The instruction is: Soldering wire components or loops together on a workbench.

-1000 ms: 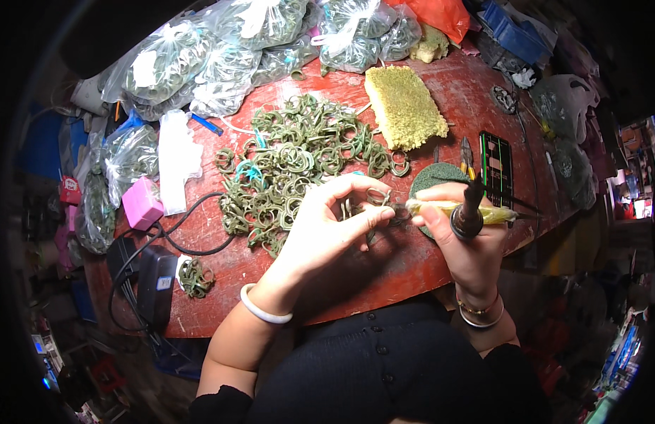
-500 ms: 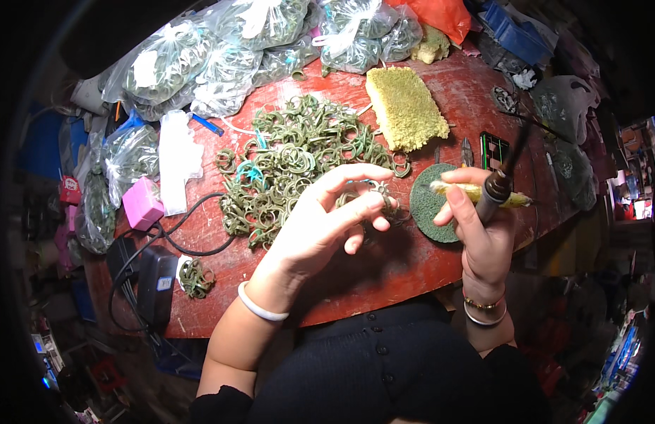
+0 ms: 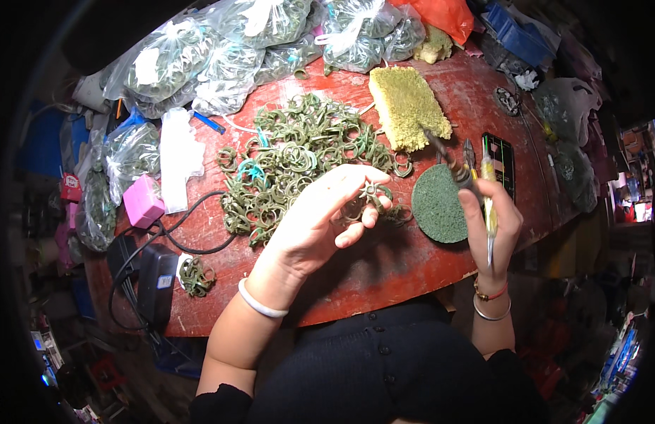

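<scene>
My left hand [image 3: 313, 219] is curled with its fingertips around a small green ring piece [image 3: 373, 194] topped with a star shape, just right of a large pile of green rings [image 3: 303, 131]. My right hand [image 3: 503, 219] grips a dark pen-like tool [image 3: 462, 177], its thin tip angled up toward the yellow sponge [image 3: 402, 106]; whether it touches is unclear. Also in those fingers is a slender yellow-bodied tool [image 3: 491, 219] with a pointed metal end. A round green pad [image 3: 433, 215] lies between both hands, with pliers [image 3: 469, 152] behind it.
Plastic bags [image 3: 221, 63] of green pieces crowd the back and left. A pink block [image 3: 142, 201], a black box [image 3: 158, 286] with looping cable and a small ring cluster [image 3: 197, 279] sit left. A phone [image 3: 506, 169] lies right; a blue bin [image 3: 518, 32] stands back right.
My right hand has drawn rightward off my left, swinging the dark tool's tip toward the sponge and the yellow tool upright. My left fingers have turned, showing the ring's star top.
</scene>
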### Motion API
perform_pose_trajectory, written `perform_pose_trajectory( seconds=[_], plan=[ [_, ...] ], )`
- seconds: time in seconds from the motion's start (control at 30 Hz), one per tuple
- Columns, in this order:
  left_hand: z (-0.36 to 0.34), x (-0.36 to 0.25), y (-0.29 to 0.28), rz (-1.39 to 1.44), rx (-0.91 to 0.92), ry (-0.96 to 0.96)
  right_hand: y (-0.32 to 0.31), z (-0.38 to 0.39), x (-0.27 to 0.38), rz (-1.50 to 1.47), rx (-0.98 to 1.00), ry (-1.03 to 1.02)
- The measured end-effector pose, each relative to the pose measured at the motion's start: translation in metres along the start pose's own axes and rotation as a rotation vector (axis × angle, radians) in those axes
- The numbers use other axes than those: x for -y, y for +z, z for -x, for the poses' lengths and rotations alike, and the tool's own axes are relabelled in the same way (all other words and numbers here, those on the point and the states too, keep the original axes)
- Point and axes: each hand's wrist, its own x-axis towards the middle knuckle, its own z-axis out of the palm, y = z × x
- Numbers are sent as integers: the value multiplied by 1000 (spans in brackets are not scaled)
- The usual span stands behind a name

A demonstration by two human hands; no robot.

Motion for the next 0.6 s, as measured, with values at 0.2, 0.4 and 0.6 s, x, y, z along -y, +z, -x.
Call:
perform_pose_trajectory(
  seconds=[0.2,0.4,0.6],
  plan=[
    [0,0,-1,11,-44,7,5,17,7,-244,156,-40],
    [-1,2,-2,5,-49,13,8,19,5,-195,124,-181],
    [-1,3,-4,-11,-34,21,6,22,5,-175,202,-104]
  ],
)
